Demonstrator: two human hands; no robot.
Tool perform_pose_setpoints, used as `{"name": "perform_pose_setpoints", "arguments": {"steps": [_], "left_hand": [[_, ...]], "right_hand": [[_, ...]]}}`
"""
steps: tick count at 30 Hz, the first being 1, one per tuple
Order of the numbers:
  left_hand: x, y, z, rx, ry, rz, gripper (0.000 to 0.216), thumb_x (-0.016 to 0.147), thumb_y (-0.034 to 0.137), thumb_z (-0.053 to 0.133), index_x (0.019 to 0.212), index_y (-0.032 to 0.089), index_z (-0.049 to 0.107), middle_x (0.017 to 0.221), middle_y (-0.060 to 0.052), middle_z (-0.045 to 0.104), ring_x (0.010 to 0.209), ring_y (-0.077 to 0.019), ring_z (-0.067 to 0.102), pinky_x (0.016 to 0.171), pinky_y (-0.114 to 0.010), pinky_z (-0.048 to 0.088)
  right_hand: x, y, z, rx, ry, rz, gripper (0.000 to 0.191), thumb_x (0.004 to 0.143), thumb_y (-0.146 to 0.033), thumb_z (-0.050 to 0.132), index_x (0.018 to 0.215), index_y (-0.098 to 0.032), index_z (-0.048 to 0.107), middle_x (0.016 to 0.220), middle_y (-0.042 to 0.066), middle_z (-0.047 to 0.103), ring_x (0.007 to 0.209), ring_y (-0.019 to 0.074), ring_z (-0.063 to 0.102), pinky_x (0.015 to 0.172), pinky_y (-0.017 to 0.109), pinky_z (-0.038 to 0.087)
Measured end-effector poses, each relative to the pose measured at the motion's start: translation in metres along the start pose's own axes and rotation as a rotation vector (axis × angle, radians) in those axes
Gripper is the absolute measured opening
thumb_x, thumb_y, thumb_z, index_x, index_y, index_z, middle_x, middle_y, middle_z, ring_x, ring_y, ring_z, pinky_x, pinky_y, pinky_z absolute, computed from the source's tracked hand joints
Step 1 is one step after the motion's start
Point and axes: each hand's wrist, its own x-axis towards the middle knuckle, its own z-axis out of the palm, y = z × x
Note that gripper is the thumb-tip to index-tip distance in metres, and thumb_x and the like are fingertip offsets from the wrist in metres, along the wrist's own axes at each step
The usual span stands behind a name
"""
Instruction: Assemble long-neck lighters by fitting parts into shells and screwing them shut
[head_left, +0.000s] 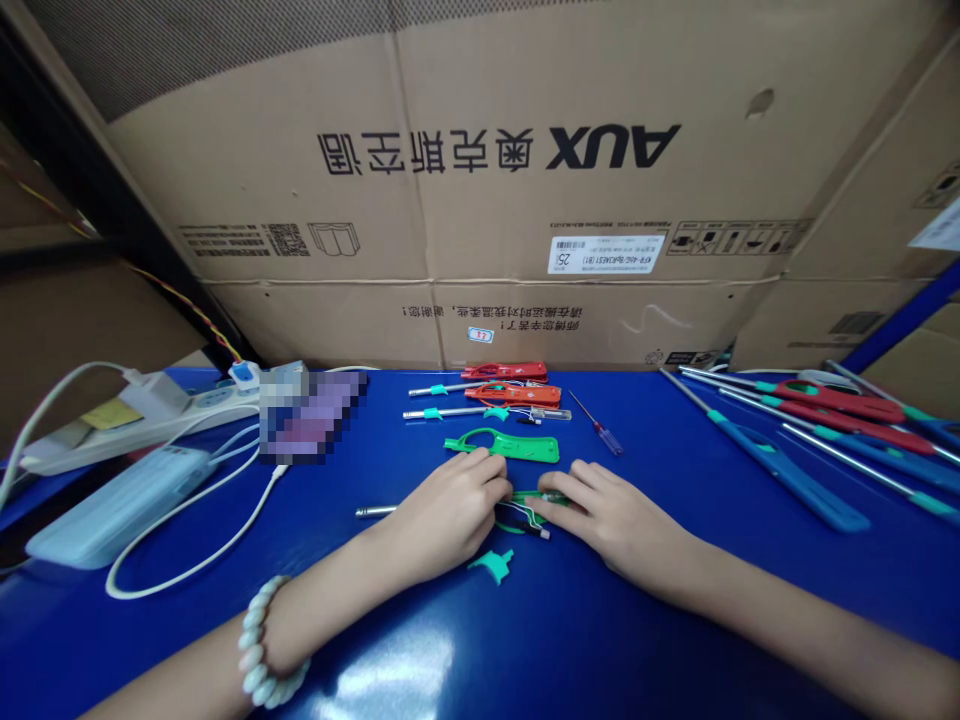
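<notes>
Seemingly seating wires (pixel 533 517) in the nearer green handle (pixel 528 495) on the counter (pixel 600 640), with left hand (pixel 457 505) curled over it, hold hidden, and right hand (pixel 611 510) pinched on its right end; calls next for careful tucking.

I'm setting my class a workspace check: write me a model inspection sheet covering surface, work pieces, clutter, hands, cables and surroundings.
Surface: blue tabletop, glossy, reflecting light.
Work pieces: green handle part between the hands, white wires beside it; green shell beyond; loose teal piece nearer.
Clutter: screwdriver; rod-tipped handles grouped at right.
Hands: left hand and right hand both at the green handle part; exact grip hidden.
Cables: white cable looping at left, near the power strip.
Surroundings: cardboard behind, print upside down.
</notes>
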Motion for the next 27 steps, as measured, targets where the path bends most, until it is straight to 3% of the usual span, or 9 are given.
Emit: {"name": "perform_pose_setpoints", "arguments": {"steps": [8, 20, 27], "left_hand": [[0.0, -0.004, 0.006, -0.154, 0.036, -0.108, 0.022, 0.081, 0.0, 0.045, 0.088, 0.014, 0.06, 0.09, -0.005, 0.057, 0.086, -0.0198, 0.05, 0.08, -0.033, 0.044], [-0.002, -0.003, 0.006, -0.236, 0.076, -0.152, 0.021, 0.081, 0.0, 0.045, 0.086, 0.016, 0.058, 0.088, -0.002, 0.056, 0.085, -0.0184, 0.051, 0.08, -0.033, 0.043], [-0.002, 0.006, 0.006, -0.118, 0.045, -0.122, 0.023, 0.083, 0.001, 0.043, 0.096, 0.016, 0.056, 0.095, -0.005, 0.055, 0.088, -0.0209, 0.048, 0.079, -0.035, 0.043]], "right_hand": [[0.001, -0.001, -0.004, 0.04, -0.014, 0.022, 0.043, 0.09, 0.0, 0.033, 0.12, -0.016, 0.058, 0.111, 0.011, 0.058, 0.088, 0.0215, 0.049, 0.076, 0.036, 0.048], [0.002, -0.002, -0.003, 0.054, -0.006, 0.043, 0.04, 0.089, 0.001, 0.034, 0.115, -0.015, 0.059, 0.108, 0.011, 0.059, 0.087, 0.0219, 0.048, 0.074, 0.035, 0.045], [0.003, -0.003, -0.001, 0.03, 0.013, 0.037, 0.036, 0.091, -0.002, 0.035, 0.116, -0.014, 0.058, 0.107, 0.012, 0.058, 0.088, 0.0221, 0.048, 0.073, 0.034, 0.044]]}}
